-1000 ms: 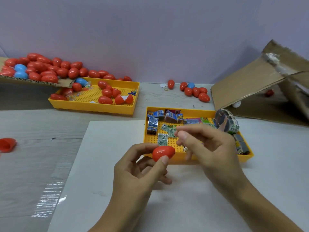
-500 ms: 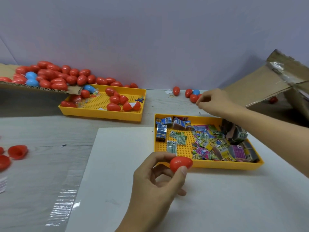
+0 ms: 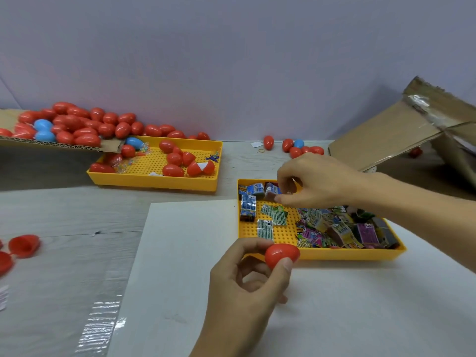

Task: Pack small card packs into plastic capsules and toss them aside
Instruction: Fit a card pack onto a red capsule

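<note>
Here two hands: left (image 3: 247, 287) pinches one red capsule (image 3: 282, 255).

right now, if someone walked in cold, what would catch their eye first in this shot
Most likely the heap of red capsules spilling off a cardboard flap at far left into the yellow tray beneath it. Next, nearer the middle, the left hand pinches a single red capsule at the front edge of a second yellow tray full of bright card packs, with the right hand curled over that tray's back corner.
</note>
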A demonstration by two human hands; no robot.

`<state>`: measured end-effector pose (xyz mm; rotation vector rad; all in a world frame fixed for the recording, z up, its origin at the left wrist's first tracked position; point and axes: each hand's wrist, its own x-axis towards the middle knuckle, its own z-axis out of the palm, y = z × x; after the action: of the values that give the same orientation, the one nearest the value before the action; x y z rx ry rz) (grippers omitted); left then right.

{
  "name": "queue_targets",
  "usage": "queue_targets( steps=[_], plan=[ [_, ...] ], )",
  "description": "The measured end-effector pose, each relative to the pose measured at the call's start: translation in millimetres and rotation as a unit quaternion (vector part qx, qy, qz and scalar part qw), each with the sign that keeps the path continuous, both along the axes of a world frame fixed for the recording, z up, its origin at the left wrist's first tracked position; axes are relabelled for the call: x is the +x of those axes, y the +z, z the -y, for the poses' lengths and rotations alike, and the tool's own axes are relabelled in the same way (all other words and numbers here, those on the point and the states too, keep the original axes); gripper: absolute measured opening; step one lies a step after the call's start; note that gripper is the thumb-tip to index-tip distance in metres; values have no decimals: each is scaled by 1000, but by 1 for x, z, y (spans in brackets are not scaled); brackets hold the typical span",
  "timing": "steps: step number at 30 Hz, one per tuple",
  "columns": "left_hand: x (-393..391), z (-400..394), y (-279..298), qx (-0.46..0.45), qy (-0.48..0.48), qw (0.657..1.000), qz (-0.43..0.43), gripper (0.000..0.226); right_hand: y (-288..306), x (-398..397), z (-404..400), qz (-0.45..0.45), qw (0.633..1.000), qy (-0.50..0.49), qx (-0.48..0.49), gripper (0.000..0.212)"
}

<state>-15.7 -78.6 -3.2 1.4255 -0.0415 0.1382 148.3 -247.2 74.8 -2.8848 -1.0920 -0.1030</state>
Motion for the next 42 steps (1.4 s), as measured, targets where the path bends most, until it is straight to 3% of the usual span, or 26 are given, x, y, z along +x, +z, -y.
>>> queue_targets(
  steps=[4,10,12,14,16,17,21,23,25,28,31,34,36,38,40,42],
  plan=[
    [0,-1,-1,9,-2,1000,6,29,-19,-10,-5,-68,997,7,-36,50],
    [-1,-5,-2,-81,-5,997,7,29,-31,-40,4,-74,987,-12,143,26],
    [-1,-4,-4,-98,-2,995,16,34,-26,-55,4,-135,936,-76,316,27],
    [-1,-3,-6,-105,1,994,25,31,-22,-77,1,-251,838,-122,469,42],
    [-1,-4,-6,-112,4,993,30,20,-21,-102,-6,-357,749,-131,542,53],
    [0,-5,-5,-114,5,993,23,21,-22,-115,-12,-392,718,-127,562,50],
    [0,-5,0,-86,-47,995,-2,10,-39,-145,-25,-436,658,-118,602,41],
    [-2,-6,-1,-48,-66,997,7,22,-44,-151,-27,-447,645,-132,606,49],
    [-2,-6,-1,-23,-64,997,21,27,-46,-153,-27,-437,647,-140,609,51],
    [-2,-8,1,-24,-76,997,18,35,-45,-157,-27,-401,665,-139,615,33],
    [-4,-8,2,-32,-88,995,15,47,-46,-158,-28,-332,718,-107,602,28],
    [-4,-7,1,-17,-61,998,13,35,-44,-159,-25,-323,722,-89,605,31],
    [-4,-6,0,-15,-45,999,5,26,-42,-158,-22,-333,710,-119,609,23],
    [-4,-6,-1,-22,-30,999,-11,18,-45,-156,-16,-311,703,-153,621,30],
    [-4,-6,-1,-32,-16,999,-23,17,-48,-155,-9,-218,737,-160,619,31],
    [-5,-6,-1,-37,-8,999,-21,25,-46,-157,-5,-82,818,-110,559,32]
  ],
)
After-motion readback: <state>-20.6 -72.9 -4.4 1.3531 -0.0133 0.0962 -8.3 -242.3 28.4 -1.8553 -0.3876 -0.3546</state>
